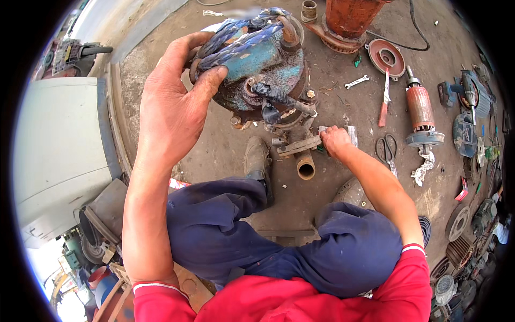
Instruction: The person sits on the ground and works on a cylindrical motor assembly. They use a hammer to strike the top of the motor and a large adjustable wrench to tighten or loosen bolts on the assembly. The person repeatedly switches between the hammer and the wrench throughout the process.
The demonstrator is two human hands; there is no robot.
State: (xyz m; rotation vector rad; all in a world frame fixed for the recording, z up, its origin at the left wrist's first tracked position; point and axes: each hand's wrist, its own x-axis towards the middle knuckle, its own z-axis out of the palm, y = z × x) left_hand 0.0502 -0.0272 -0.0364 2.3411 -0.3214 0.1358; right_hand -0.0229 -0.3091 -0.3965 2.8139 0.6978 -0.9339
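Note:
A rusty, blue-painted pump [268, 67] stands before me, with a thick black cable [281, 96] coming out of its top. Doubled blue-and-white rope [241, 45] runs through a rusty lifting eye [290, 33] on it. My left hand [174, 104] is closed around the near end of this rope, thumb in front. Low on the pump's near side, a flange [299, 146] carries a short open pipe [306, 167]. My right hand [336, 141] is at the flange's right end, fingers curled and pressed together; what they grip there is hidden.
To the right lie a wrench [357, 81], a red-handled knife [384, 102], scissors [387, 150], a motor rotor [420, 107] and a round cover [386, 58]. A red-brown housing [351, 19] stands beyond. Power tools [475, 96] and motor parts crowd the far right. A pale cabinet [61, 155] stands left.

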